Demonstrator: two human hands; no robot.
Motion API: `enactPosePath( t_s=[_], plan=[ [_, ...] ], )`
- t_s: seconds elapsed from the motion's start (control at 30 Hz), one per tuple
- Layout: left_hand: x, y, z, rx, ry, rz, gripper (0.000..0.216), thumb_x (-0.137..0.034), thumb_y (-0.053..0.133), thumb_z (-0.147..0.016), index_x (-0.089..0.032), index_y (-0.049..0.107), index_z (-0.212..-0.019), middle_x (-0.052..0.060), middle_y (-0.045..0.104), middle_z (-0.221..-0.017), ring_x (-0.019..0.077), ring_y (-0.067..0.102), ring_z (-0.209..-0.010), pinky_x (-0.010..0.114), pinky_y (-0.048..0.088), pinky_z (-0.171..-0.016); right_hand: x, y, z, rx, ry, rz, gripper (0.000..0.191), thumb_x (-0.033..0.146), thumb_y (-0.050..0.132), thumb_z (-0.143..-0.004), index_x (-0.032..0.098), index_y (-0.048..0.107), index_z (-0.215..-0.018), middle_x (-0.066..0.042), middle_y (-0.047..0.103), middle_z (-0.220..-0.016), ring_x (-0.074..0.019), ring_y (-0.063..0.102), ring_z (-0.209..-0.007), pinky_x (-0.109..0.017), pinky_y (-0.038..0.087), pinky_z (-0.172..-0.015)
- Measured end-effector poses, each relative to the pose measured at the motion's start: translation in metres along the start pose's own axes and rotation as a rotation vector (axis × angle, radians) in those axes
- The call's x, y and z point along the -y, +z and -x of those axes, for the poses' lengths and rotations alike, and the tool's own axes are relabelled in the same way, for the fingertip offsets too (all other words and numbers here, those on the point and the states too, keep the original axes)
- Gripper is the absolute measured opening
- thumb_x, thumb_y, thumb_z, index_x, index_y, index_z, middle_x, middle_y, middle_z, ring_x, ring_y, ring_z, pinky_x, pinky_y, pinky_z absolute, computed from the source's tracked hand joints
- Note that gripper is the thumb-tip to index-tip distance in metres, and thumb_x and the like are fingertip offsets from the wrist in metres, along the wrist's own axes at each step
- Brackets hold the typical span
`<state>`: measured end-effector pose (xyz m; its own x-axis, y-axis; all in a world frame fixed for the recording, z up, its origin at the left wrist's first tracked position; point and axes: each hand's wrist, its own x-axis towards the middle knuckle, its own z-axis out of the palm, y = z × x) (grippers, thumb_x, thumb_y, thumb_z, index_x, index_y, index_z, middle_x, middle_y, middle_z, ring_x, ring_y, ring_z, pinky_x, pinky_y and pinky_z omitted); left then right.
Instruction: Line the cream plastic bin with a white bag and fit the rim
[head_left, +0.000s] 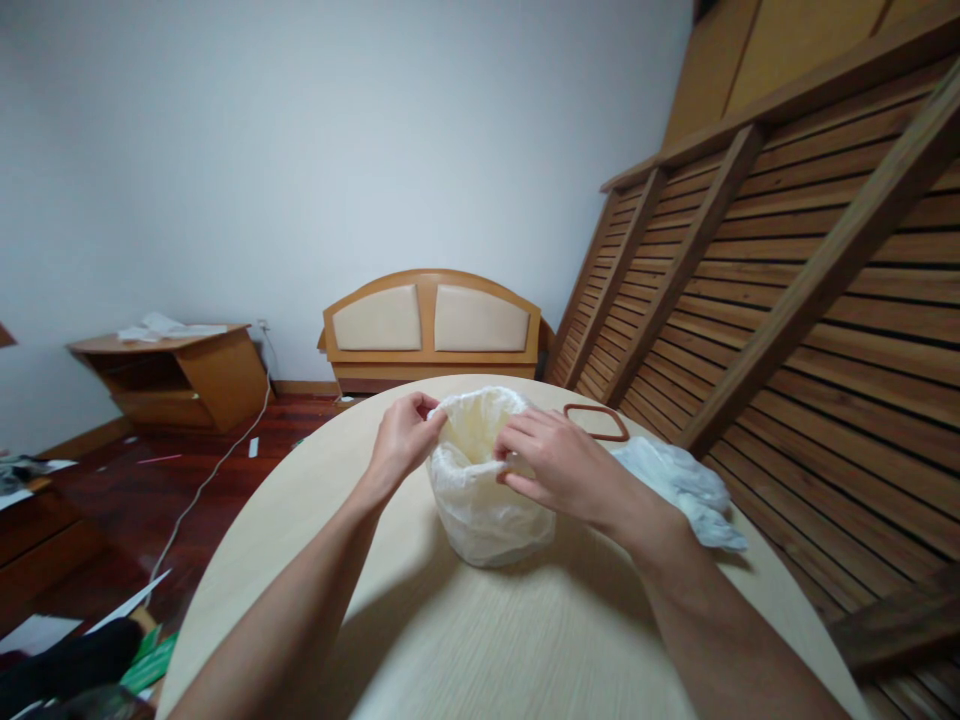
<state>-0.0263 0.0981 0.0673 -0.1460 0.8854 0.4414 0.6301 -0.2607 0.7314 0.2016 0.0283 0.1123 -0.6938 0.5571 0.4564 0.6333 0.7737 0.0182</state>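
A small round bin lined with a thin white plastic bag [480, 500] stands in the middle of a round pale wooden table [525, 640]. My left hand [405, 435] pinches the bag's edge at the bin's left rim, fingers closed on the plastic. My right hand [555, 465] grips the bag's folded edge at the right rim, fingers curled over it. The bag is turned down over the rim and its mouth stands open between my hands.
A brown ring-shaped frame [596, 422] lies on the table behind my right hand. A crumpled plastic bag [686, 490] lies at the right. A slatted wooden frame [787, 300] leans at the right. A headboard [431, 325] and a low cabinet [180, 375] stand by the wall.
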Motion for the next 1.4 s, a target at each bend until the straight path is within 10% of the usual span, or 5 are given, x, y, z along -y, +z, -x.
enactPosePath(
  t_s=[0.17, 0.6, 1.4],
  plan=[
    [-0.006, -0.002, 0.004, 0.003, 0.019, -0.023, 0.02, -0.032, 0.059, -0.075, -0.016, 0.07, -0.081, 0.003, 0.067, -0.072, 0.016, 0.058, -0.065, 0.025, 0.04, -0.06, 0.012, 0.001, -0.001, -0.022, -0.054, -0.058, 0.037, 0.045, 0.073, -0.084, 0.017, 0.068, -0.107, -0.009, 0.069, -0.111, -0.0267, 0.061, -0.106, -0.043, 0.044, -0.099],
    [-0.011, -0.003, 0.007, -0.012, 0.048, -0.034, 0.016, -0.028, 0.059, -0.077, -0.017, 0.07, -0.082, 0.003, 0.071, -0.077, 0.0162, 0.061, -0.067, 0.024, 0.042, -0.06, 0.007, -0.003, 0.001, -0.002, -0.071, -0.094, 0.022, 0.035, 0.076, -0.084, 0.019, 0.072, -0.099, -0.007, 0.071, -0.104, -0.0236, 0.064, -0.101, -0.04, 0.047, -0.095],
    [-0.023, -0.012, 0.013, -0.106, 0.094, 0.02, 0.018, -0.028, 0.059, -0.081, -0.016, 0.07, -0.089, 0.004, 0.074, -0.084, 0.0166, 0.064, -0.07, 0.026, 0.045, -0.064, -0.017, -0.023, 0.019, -0.021, 0.477, -0.245, 0.041, 0.048, 0.062, -0.092, 0.02, 0.057, -0.121, -0.001, 0.07, -0.08, -0.0186, 0.066, -0.069, -0.027, 0.045, -0.064]
  ],
)
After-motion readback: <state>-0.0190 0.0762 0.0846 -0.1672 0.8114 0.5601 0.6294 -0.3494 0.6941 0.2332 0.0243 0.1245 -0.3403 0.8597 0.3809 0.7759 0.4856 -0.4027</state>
